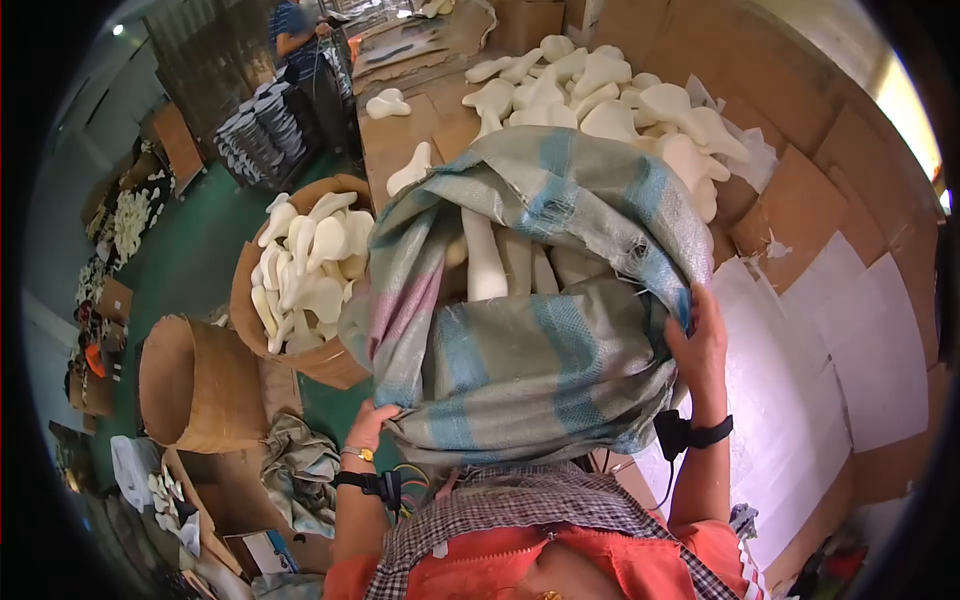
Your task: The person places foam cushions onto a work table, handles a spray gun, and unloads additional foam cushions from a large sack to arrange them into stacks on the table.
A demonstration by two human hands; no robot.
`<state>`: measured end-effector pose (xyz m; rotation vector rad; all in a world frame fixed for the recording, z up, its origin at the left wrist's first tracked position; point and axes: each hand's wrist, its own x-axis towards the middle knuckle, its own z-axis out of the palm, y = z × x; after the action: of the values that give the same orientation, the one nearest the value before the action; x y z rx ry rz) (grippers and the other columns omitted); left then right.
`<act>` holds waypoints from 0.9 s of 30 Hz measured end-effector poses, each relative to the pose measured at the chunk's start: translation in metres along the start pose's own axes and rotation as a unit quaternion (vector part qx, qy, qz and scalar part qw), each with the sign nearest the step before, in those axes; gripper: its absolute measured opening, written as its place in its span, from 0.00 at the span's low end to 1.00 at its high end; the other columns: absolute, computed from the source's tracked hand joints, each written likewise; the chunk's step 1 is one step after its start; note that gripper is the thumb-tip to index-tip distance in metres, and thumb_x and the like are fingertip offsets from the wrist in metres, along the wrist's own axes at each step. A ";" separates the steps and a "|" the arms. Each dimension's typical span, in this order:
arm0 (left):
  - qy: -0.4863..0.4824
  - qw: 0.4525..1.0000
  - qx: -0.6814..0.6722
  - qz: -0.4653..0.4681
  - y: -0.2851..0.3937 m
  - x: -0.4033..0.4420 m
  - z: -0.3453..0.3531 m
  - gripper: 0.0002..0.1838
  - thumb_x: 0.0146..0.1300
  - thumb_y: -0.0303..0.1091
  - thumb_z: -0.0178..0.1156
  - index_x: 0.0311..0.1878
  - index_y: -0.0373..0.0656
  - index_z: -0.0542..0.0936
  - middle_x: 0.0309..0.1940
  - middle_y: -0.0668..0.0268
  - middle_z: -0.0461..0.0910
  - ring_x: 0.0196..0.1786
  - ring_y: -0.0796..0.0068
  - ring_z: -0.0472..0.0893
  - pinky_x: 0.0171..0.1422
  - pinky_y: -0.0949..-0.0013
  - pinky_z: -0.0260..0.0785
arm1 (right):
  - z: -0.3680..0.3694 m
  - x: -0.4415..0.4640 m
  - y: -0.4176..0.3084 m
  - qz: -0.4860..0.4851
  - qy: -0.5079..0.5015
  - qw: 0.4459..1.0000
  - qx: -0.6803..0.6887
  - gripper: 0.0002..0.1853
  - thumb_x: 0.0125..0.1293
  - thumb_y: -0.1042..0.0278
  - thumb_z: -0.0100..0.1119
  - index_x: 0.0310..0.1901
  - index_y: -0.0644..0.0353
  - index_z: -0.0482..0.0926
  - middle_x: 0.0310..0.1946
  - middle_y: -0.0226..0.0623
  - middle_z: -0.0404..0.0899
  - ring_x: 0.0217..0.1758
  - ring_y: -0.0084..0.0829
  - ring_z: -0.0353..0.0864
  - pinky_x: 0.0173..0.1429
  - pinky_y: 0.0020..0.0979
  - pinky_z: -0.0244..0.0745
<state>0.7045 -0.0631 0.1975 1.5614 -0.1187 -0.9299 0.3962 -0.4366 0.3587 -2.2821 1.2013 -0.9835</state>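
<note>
A grey woven plastic sack with blue stripes lies across the table in front of me, its mouth gaping. Inside it, several cream saddle-shaped foam pads show, partly covered by the fabric. My left hand is closed on the sack's lower left edge. At the right side of the mouth, my right hand is wrapped round the rim fabric. Beyond the sack, a heap of similar foam pads rests on the table.
A round cardboard bin full of foam pads stands left of the table. Another cardboard drum is nearer me, beside a crumpled sack. White sheets cover the table's right side. Far back, a person stands near stacked items.
</note>
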 end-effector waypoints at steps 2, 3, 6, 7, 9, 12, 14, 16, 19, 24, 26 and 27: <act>-0.010 1.000 -0.007 0.003 0.017 0.001 -0.023 0.27 0.48 0.32 0.62 0.54 0.33 0.76 0.45 0.64 0.80 0.47 0.69 0.78 0.55 0.67 0.67 | 0.012 0.010 -0.038 -0.099 0.047 0.991 0.080 0.24 0.51 0.79 0.61 0.53 0.63 0.73 0.45 0.48 0.76 0.48 0.47 0.76 0.53 0.38 0.72; -0.027 0.998 0.013 0.050 0.026 0.004 -0.033 0.37 0.45 0.34 0.63 0.63 0.35 0.69 0.54 0.60 0.76 0.56 0.67 0.74 0.62 0.68 0.63 | 0.026 0.015 -0.055 -0.149 0.002 0.984 0.102 0.24 0.51 0.79 0.62 0.53 0.63 0.73 0.44 0.48 0.76 0.47 0.47 0.76 0.53 0.38 0.72; 0.033 0.978 0.034 0.205 0.090 0.001 -0.038 0.49 0.42 0.34 0.64 0.72 0.41 0.57 0.69 0.59 0.60 0.70 0.60 0.61 0.72 0.63 0.52 | 0.089 0.022 -0.099 -0.272 -0.109 0.947 0.129 0.20 0.51 0.76 0.63 0.48 0.64 0.75 0.42 0.48 0.78 0.47 0.47 0.76 0.54 0.39 0.72; 0.034 0.968 -0.001 0.247 0.102 0.009 -0.049 0.51 0.41 0.35 0.64 0.73 0.43 0.54 0.72 0.59 0.55 0.72 0.58 0.57 0.74 0.60 0.50 | 0.119 0.017 -0.098 -0.276 -0.228 0.932 0.046 0.16 0.52 0.74 0.61 0.45 0.63 0.76 0.41 0.48 0.79 0.47 0.47 0.77 0.53 0.40 0.72; 0.102 0.937 -0.002 0.334 0.157 0.003 -0.030 0.51 0.43 0.40 0.64 0.74 0.45 0.54 0.72 0.60 0.55 0.71 0.54 0.58 0.73 0.55 0.50 | 0.180 -0.016 -0.071 -0.313 -0.411 0.855 -0.051 0.12 0.55 0.70 0.56 0.40 0.62 0.79 0.39 0.48 0.80 0.45 0.49 0.79 0.51 0.42 0.73; -0.039 0.921 0.005 0.388 0.212 0.003 0.013 0.46 0.48 0.41 0.62 0.72 0.39 0.56 0.69 0.58 0.61 0.69 0.61 0.63 0.72 0.60 0.53 | 0.187 -0.111 -0.057 -0.310 -0.601 0.737 -0.016 0.12 0.58 0.68 0.50 0.40 0.63 0.80 0.37 0.52 0.81 0.42 0.51 0.81 0.47 0.45 0.75; -0.127 0.937 0.032 0.324 0.218 0.023 0.056 0.42 0.50 0.41 0.64 0.69 0.40 0.61 0.66 0.58 0.66 0.65 0.64 0.68 0.68 0.63 0.58 | 0.182 -0.110 -0.064 -0.271 -0.680 0.680 -0.019 0.13 0.58 0.68 0.50 0.40 0.64 0.79 0.37 0.53 0.81 0.43 0.51 0.81 0.46 0.45 0.75; -0.171 0.945 0.102 0.260 0.203 0.049 0.106 0.41 0.51 0.42 0.66 0.66 0.35 0.63 0.62 0.58 0.69 0.60 0.66 0.72 0.66 0.63 0.61 | 0.179 -0.091 -0.055 -0.261 -0.665 0.691 0.108 0.14 0.58 0.69 0.49 0.43 0.64 0.78 0.37 0.55 0.80 0.42 0.53 0.80 0.46 0.45 0.76; -0.101 0.930 0.279 0.216 0.158 0.106 0.163 0.39 0.52 0.44 0.68 0.64 0.34 0.65 0.62 0.51 0.69 0.63 0.57 0.71 0.64 0.60 0.64 | 0.158 -0.025 -0.061 -0.201 -0.436 0.858 0.183 0.11 0.55 0.74 0.55 0.41 0.64 0.78 0.35 0.53 0.79 0.39 0.53 0.79 0.43 0.43 0.76; 0.095 0.896 0.392 0.184 0.121 0.162 0.214 0.40 0.49 0.43 0.69 0.63 0.37 0.63 0.60 0.44 0.69 0.63 0.49 0.70 0.64 0.57 0.64 | 0.141 0.073 0.002 -0.170 -0.337 0.919 0.113 0.21 0.55 0.72 0.60 0.52 0.67 0.75 0.49 0.53 0.78 0.56 0.48 0.77 0.60 0.37 0.70; 0.088 0.909 0.380 0.145 0.119 0.160 0.215 0.42 0.47 0.41 0.70 0.62 0.38 0.59 0.57 0.43 0.71 0.60 0.47 0.72 0.64 0.57 0.65 | 0.148 0.105 0.035 -0.171 -0.254 0.947 0.100 0.26 0.56 0.69 0.62 0.57 0.65 0.73 0.53 0.58 0.75 0.58 0.50 0.75 0.62 0.38 0.69; 0.098 0.909 0.381 0.142 0.117 0.158 0.213 0.41 0.47 0.38 0.69 0.62 0.39 0.57 0.54 0.45 0.74 0.56 0.47 0.75 0.62 0.58 0.66 | 0.132 0.123 0.027 -0.097 -0.244 0.963 0.063 0.26 0.56 0.66 0.62 0.57 0.66 0.72 0.52 0.60 0.75 0.58 0.50 0.75 0.62 0.39 0.70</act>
<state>0.7302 -0.3490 0.2398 2.2686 -0.6094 -0.4988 0.5255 -0.5519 0.3016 -2.3751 0.6993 -0.4883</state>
